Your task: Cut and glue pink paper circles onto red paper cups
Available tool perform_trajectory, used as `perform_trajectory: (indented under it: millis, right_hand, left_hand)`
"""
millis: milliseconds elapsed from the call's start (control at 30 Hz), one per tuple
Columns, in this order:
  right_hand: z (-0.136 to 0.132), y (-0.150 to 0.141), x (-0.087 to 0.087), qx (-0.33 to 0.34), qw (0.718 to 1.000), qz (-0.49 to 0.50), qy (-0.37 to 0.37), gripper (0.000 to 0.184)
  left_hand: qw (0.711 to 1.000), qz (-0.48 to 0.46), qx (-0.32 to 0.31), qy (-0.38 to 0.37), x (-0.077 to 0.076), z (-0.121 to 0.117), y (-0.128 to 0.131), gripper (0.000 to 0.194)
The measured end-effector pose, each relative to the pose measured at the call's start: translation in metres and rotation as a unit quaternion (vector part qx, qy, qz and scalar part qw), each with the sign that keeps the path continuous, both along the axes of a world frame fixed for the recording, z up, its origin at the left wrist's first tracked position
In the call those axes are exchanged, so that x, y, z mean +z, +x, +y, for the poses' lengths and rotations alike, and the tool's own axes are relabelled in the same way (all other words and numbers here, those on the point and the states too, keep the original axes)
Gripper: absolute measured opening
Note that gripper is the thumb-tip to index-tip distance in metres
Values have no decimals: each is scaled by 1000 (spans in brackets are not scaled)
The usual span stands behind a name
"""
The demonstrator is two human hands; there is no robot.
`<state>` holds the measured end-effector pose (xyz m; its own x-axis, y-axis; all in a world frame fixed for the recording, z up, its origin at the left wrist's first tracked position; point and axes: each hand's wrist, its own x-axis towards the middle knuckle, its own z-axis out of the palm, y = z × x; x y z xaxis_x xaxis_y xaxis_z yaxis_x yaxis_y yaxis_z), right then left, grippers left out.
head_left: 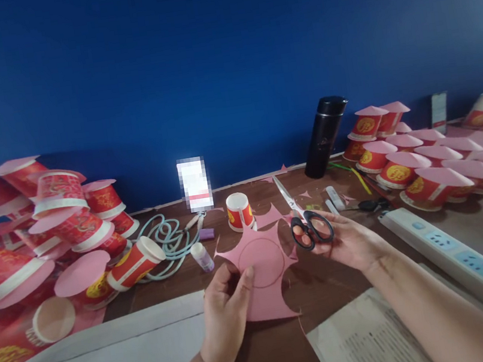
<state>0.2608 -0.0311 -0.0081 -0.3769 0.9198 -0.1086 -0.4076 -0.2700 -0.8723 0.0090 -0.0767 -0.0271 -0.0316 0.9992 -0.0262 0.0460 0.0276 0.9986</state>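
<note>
My left hand point(225, 307) pinches the left edge of a pink paper sheet point(271, 294). A circle is drawn on this sheet, and its outline is cut into curved scallops with pointed corners. In my right hand point(352, 237) is a pair of scissors point(297, 212), its black handles around my fingers and its blades pointing up and away. The scissors are just right of the sheet. Beyond the paper stands a red paper cup point(239, 210) with a white rim. A glue stick point(202, 257) lies to the left, near its purple cap point(206, 234).
Red cups with pink paper discs are piled at left point(71, 227) and right point(435, 182). A black thermos point(325, 138) leans by the blue wall. A power strip point(447, 253) lies at right, a printed sheet point(369, 337) in front, a coiled cord point(165, 247) at left.
</note>
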Motion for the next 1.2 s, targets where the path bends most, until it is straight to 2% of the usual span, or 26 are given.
perform_trajectory:
  millis: [167, 333, 467, 567, 700, 833, 933, 1067, 1200]
  right_hand:
    - [-1, -3, -1, -19, 1000, -1, -3, 31]
    - [-3, -5, -1, -3, 1000, 16, -9, 35]
    - [-6, -3, 4, 7, 1000, 7, 3, 39]
    - [-8, 1, 8, 27, 998, -39, 32, 46]
    - [-12, 7, 16, 89, 986, -120, 72, 54]
    - [-17, 8, 22, 141, 968, -180, 103, 48]
    - [-18, 4, 19, 183, 951, -233, 93, 44]
    - [-19, -7, 10, 208, 929, -294, 80, 35]
    - [-19, -15, 9, 212, 923, -304, 103, 31]
  left_hand:
    - [1000, 16, 2, 3, 0, 0, -1, 34]
    - [1000, 11, 4, 1, -1, 2, -3, 35]
    - [999, 7, 32, 7, 2, 2, -5, 38]
    - [998, 9, 60, 19, 6, 3, -8, 38]
    - [995, 10, 83, 54, 9, 3, -10, 35]
    - [987, 21, 119, 108, 11, 2, -10, 30]
    - [981, 15, 139, 136, 13, 0, -9, 27]
    - [977, 5, 164, 135, 12, 0, -8, 23]
    - [976, -21, 178, 121, 6, 0, -10, 25]
